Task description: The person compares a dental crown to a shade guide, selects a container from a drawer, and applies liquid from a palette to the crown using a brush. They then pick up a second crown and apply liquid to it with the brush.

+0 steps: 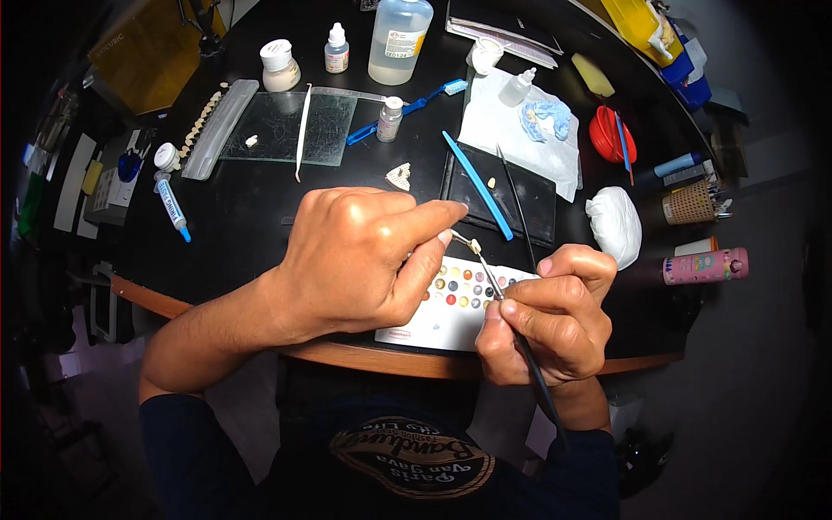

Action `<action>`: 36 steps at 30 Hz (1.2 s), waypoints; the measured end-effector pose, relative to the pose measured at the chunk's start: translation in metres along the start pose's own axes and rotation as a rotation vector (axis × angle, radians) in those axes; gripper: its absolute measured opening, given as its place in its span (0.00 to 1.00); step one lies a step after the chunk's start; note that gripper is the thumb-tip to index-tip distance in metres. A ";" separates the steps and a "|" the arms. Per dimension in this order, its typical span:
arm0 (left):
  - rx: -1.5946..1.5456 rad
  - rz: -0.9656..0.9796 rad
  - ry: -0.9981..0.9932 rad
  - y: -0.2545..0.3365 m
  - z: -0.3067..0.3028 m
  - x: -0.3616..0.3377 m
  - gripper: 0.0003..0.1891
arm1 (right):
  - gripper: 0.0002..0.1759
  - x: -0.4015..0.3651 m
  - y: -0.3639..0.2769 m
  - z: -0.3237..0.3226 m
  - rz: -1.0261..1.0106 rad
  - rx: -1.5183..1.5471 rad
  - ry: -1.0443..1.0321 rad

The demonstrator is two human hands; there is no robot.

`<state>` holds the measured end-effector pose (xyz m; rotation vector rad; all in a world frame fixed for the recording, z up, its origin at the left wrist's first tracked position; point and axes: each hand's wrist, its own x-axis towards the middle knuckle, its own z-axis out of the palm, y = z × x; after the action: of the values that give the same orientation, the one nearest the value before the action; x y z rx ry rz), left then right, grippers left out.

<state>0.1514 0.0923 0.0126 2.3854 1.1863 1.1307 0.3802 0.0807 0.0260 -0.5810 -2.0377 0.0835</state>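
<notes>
My left hand point(364, 260) pinches a thin metal tool between thumb and index finger, and a small cream tooth-like piece point(475, 247) sits at the tool's far end. In my right hand point(555, 321) is a thin black-handled brush point(535, 370), its tip touching or very close to that piece. Below both hands lies a white palette card point(433, 333) with rows of coloured dots, partly covered by my fingers. Just beyond them, a blue stick point(479, 186) and a second dark brush point(515, 191) rest across a black tray point(542, 204) with a small cream piece on it.
A scratched glass plate point(325, 130) with a white tool point(303, 134) lies ahead on the left. Beyond are a small vial point(389, 120), a large bottle point(400, 43) and a jar point(280, 67). Rightward are white tissue point(555, 152), a red bowl point(607, 136) and a pink bottle point(706, 266).
</notes>
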 end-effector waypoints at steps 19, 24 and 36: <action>-0.165 -0.016 0.066 0.003 0.003 0.002 0.17 | 0.17 -0.004 0.000 -0.001 0.017 -0.057 0.043; -0.210 -0.029 0.067 0.004 0.005 0.002 0.17 | 0.16 -0.006 0.001 0.001 0.012 -0.072 0.038; -0.252 -0.047 0.053 0.003 0.007 0.000 0.16 | 0.15 -0.003 0.002 0.004 0.009 -0.076 0.031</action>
<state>0.1580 0.0911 0.0098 2.1419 1.0405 1.2539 0.3792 0.0820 0.0207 -0.6353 -2.0152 0.0019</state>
